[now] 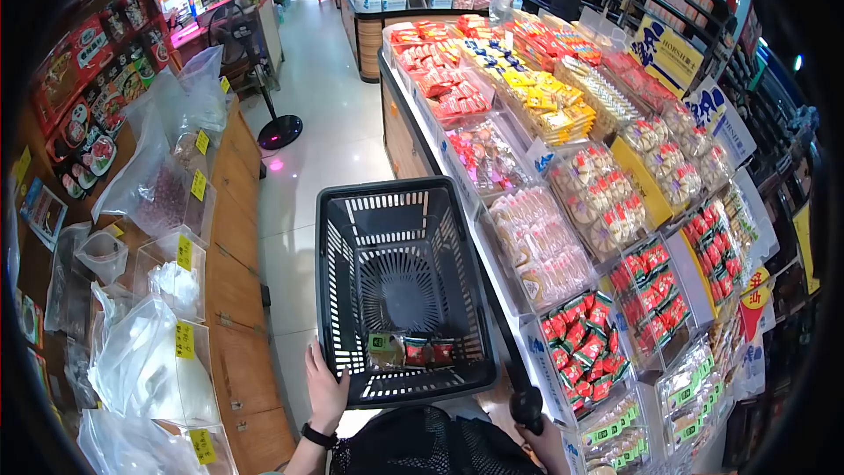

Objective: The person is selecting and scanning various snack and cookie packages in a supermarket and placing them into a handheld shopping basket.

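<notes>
A black shopping basket stands in the middle, its slatted floor visible. At its near end lie a few small red-and-green packets and a clear packet with a green label. My left hand, with a dark band at the wrist, rests against the basket's near left corner, thumb apart from the fingers. At the lower right, my right hand is closed round the knobbed end of a black handle; some of its fingers are hidden. The handle runs up along the basket's right side.
On the right, a long counter holds bins of wrapped snacks, with red packets nearest. Wooden cabinets with clear bins line the left. A tiled aisle runs ahead, past a black round stand base.
</notes>
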Available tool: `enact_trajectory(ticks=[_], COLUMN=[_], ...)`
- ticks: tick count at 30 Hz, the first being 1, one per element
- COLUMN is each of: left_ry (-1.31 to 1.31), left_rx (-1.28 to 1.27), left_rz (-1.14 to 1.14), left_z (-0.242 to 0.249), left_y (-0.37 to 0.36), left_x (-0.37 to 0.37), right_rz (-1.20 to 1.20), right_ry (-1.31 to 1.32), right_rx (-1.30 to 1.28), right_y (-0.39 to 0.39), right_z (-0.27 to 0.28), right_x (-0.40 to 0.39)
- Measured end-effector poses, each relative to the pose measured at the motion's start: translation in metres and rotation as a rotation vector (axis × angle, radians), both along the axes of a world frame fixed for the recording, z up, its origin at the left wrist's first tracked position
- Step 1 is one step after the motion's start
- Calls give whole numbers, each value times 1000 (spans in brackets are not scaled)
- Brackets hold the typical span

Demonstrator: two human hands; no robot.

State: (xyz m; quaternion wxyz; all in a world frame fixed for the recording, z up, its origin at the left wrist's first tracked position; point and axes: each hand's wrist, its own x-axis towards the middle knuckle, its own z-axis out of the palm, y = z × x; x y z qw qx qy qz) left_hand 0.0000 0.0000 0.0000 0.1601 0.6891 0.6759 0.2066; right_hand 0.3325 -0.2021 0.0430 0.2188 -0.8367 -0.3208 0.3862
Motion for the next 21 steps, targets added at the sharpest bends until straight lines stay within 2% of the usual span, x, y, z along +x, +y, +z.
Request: enact_trajectory(ticks=[1, 2, 3, 5, 7, 9, 11, 12, 19, 21], left_ry=[-54, -108, -115, -99, -87, -147, -120, -126, -141, -135], left_rx=[-6, -12, -8, -67, -15, -94, -96, -105, -77, -70], left_rz=[49, 97, 111, 145, 149, 140, 123, 117, 107, 101], left_z=[-2, -4, -3, 2, 1, 2, 4, 8, 9, 7], left_y=[0, 0, 0, 2, 2, -2, -2, -2, -2, 1], left_x=[1, 0, -1, -3, -6, -8, -11, -11, -17, -15], right_rz=[-66, -150, -135, -272, -262, -264, -237, -222, -244, -253], right_ry=[17, 56, 51, 44, -54, 1, -171, -174, -56, 18], right_rx=[-12, 185, 189, 340, 501, 442, 579, 552, 624, 717], right_y=[11, 22, 38, 78, 102, 111, 114, 112, 112, 118], right_z=[2, -15, -17, -14, -24, -24, -40, -46, -62, -63], right_x=[-2, -4, -9, -23, -39, -45, -51, -47, -47, -46])
